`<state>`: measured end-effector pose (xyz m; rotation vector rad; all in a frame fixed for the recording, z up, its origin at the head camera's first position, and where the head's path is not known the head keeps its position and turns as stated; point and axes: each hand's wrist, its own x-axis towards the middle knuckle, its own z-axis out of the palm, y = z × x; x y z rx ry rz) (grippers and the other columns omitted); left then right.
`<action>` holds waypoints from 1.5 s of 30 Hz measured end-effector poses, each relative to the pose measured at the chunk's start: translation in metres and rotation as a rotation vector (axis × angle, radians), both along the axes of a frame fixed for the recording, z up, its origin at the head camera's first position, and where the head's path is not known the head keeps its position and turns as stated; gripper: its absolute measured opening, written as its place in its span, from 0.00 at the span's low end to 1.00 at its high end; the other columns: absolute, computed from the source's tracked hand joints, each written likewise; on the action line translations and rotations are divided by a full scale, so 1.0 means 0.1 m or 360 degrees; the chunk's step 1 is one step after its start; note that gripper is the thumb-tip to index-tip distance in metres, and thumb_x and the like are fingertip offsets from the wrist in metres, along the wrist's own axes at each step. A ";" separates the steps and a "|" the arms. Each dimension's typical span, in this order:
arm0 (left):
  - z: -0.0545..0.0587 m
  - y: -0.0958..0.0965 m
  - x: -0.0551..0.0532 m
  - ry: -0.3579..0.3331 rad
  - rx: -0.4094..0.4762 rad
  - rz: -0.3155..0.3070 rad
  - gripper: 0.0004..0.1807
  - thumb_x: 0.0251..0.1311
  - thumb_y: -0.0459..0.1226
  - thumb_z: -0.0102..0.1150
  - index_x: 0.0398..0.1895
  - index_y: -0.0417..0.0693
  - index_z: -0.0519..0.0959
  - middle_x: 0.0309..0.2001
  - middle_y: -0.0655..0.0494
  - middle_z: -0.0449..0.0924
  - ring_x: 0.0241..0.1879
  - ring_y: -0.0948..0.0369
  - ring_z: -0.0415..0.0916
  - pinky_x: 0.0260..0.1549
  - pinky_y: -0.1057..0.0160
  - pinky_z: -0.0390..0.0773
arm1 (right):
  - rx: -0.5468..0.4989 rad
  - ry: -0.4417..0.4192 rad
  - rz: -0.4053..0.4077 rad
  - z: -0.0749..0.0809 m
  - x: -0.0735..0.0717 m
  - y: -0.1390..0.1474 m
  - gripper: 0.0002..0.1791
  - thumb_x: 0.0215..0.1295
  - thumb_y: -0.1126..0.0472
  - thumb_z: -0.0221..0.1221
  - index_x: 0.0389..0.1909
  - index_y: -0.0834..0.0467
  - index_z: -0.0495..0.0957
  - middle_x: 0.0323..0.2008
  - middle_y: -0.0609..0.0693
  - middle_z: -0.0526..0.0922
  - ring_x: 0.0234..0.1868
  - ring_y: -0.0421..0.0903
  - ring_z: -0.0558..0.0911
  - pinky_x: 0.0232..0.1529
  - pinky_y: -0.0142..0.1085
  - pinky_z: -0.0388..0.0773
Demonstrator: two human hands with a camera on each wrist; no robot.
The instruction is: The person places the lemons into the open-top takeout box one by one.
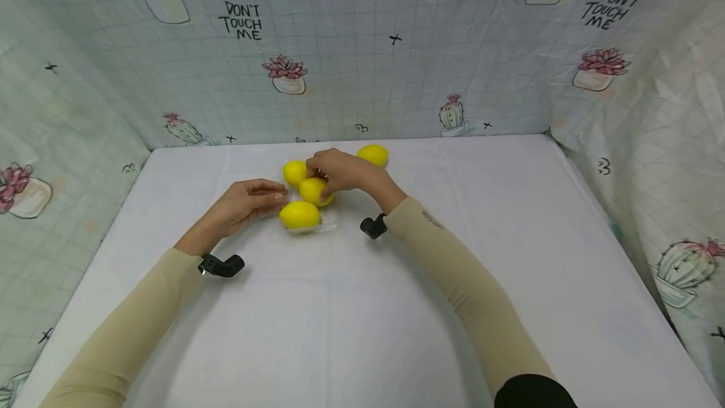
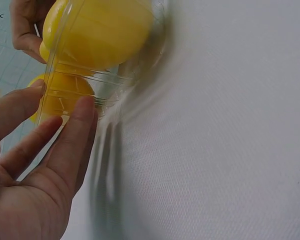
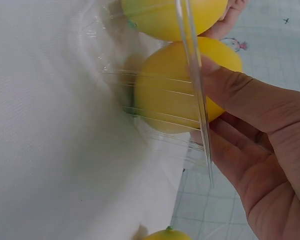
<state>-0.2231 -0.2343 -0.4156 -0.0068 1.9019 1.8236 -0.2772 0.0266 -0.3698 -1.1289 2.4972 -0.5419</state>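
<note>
Though faint overhead — wristcam-crisp tray (image 3: 200,102)

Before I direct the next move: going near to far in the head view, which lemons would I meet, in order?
Front lemon → middle lemon at the right hand → back-left lemon → lone farthest lemon.
</note>
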 end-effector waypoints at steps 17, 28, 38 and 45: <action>-0.02 -0.01 0.00 0.0026 -0.0097 -0.0016 0.30 0.69 0.38 0.64 0.68 0.31 0.68 0.64 0.46 0.72 0.54 0.65 0.80 0.57 0.63 0.81 | -0.0095 -0.0069 0.0130 -0.05 -0.02 0.06 0.23 0.62 0.57 0.72 0.55 0.58 0.77 0.54 0.50 0.78 0.56 0.45 0.78 0.60 0.29 0.76; 0.00 0.00 -0.01 0.0022 -0.0073 -0.0028 0.30 0.69 0.36 0.63 0.69 0.29 0.67 0.65 0.42 0.72 0.54 0.63 0.82 0.57 0.63 0.82 | 0.0001 -0.0258 0.0293 0.14 -0.15 0.09 0.23 0.64 0.68 0.69 0.59 0.55 0.78 0.58 0.51 0.80 0.58 0.48 0.80 0.65 0.39 0.78; 0.01 0.02 -0.01 0.0041 -0.0111 -0.0024 0.29 0.69 0.37 0.63 0.68 0.30 0.69 0.60 0.49 0.76 0.53 0.64 0.82 0.56 0.63 0.82 | 0.0073 -0.0112 0.0346 0.16 -0.15 0.02 0.21 0.62 0.56 0.73 0.53 0.54 0.79 0.52 0.48 0.79 0.56 0.46 0.78 0.62 0.36 0.77; 0.01 0.01 -0.01 0.0043 -0.0101 -0.0025 0.29 0.69 0.36 0.63 0.68 0.30 0.69 0.61 0.47 0.75 0.53 0.64 0.82 0.56 0.63 0.82 | -0.0059 -0.0071 0.0362 0.11 -0.14 0.03 0.09 0.66 0.59 0.69 0.41 0.55 0.79 0.45 0.50 0.77 0.53 0.46 0.80 0.62 0.37 0.78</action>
